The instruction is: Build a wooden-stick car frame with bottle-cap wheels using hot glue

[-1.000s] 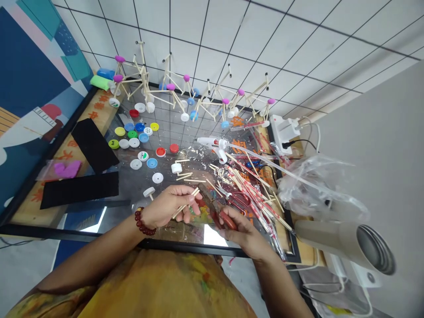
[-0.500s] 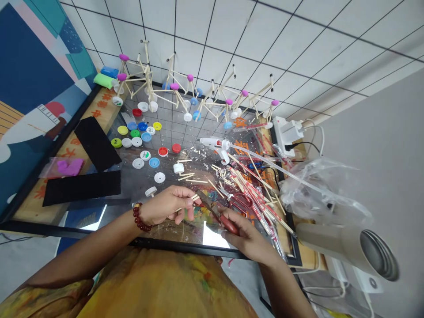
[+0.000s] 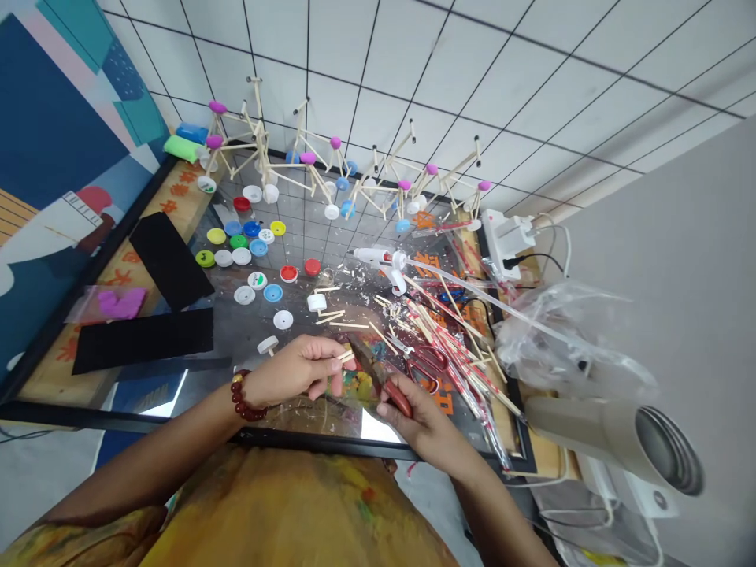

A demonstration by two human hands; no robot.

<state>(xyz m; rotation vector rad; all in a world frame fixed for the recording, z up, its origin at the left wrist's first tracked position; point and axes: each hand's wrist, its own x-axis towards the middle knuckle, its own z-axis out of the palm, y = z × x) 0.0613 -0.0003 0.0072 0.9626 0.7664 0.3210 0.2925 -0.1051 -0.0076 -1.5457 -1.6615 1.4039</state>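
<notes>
Head view: the left hand pinches short wooden sticks between thumb and fingers, just left of the pliers that the right hand grips by their red handles. Scissors lie just beyond the right hand; a glue gun rests farther ahead, between both hands.

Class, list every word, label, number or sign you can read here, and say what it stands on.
"大", perhaps: orange character on the table's left edge.
Other orange characters on the table: too blurred to read.
Print on white caps: too small.
Mark on the lime cap: unclear.
</notes>
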